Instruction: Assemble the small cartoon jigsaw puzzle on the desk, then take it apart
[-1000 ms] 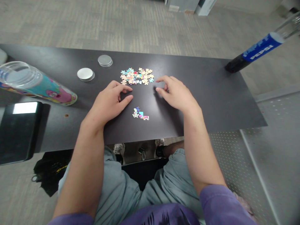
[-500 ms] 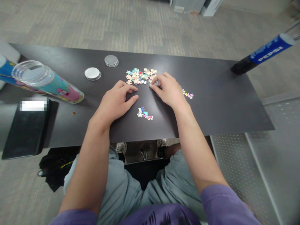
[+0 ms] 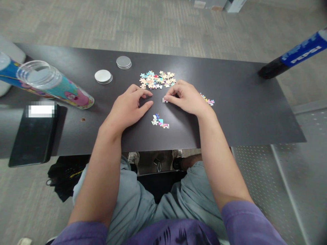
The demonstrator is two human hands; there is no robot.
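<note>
A loose pile of jigsaw pieces (image 3: 155, 80) lies on the dark table (image 3: 245, 112), beyond my hands. My right hand (image 3: 185, 97) pinches a small puzzle piece (image 3: 164, 100) between thumb and fingertips, just this side of the pile. My left hand (image 3: 133, 103) rests on the table to the left, thumb and fingers apart, holding nothing. Nearer the front edge is a small cluster of puzzle pieces (image 3: 160, 121), between my forearms. More colourful pieces (image 3: 211, 101) show to the right of my right wrist, partly hidden by it.
Two stacks of round discs (image 3: 103, 76) (image 3: 123, 62) sit left of the pile. Clear-topped tubes (image 3: 74, 97) and a black device (image 3: 32, 136) occupy the left side. A Pepsi-labelled bottle (image 3: 293, 56) stands at the far right corner.
My right hand has drawn back slightly from the pile toward me with the puzzle piece in its fingers. My left hand stays in place on the table. The whole view has shifted a little.
</note>
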